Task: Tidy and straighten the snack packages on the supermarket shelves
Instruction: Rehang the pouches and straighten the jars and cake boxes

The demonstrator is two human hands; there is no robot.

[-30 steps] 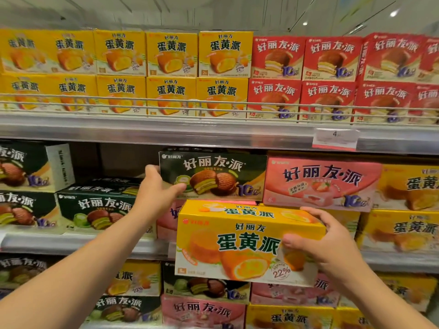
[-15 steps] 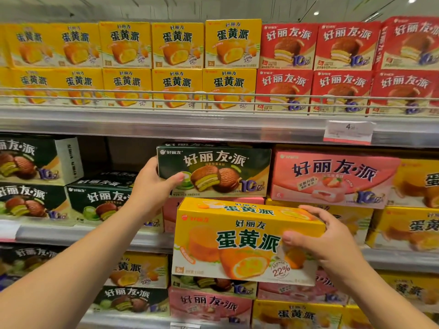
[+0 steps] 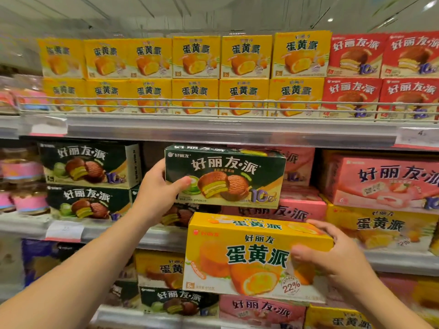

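Dark green box (image 3: 225, 176) with brown pies printed on it; yellow box (image 3: 249, 255) with orange cake; pink boxes (image 3: 384, 181) alongside, red boxes (image 3: 356, 58) above.

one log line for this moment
left hand: holds green box | right hand: holds yellow box | both off shelf

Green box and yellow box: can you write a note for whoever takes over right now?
Left hand grips the green box by its left end, held out in front of the middle shelf.
Right hand grips the yellow box by its right end, off the shelf.
Done: both boxes picked up.
Left: put each with its matching boxes, fronts facing out.
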